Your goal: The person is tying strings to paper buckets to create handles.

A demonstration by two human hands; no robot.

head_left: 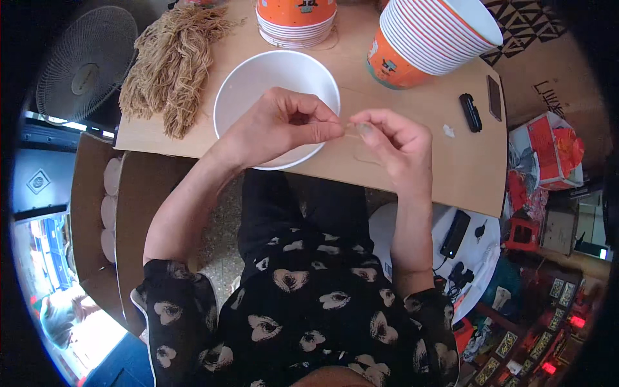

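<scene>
Over the near edge of a wooden table, my left hand [277, 126] and my right hand [396, 142] meet fingertip to fingertip, both pinched closed. Between them runs a thin tan string [369, 159], which curves down in a loose loop beside my right fingers. Its ends are too fine to make out. Below my left hand stands a white paper bucket [242, 84], open side up, partly covered by that hand and wrist. A thick bundle of tan strings [174, 64] lies to the left of the bucket.
Stacked orange-and-white paper buckets [432, 42] lean at the back right; another stack [296, 22] stands behind the white bucket. A black folding knife-like object [471, 113] lies on the table's right [451, 171]. A cardboard box [97, 193] with white round items is at left, beneath a fan [87, 77].
</scene>
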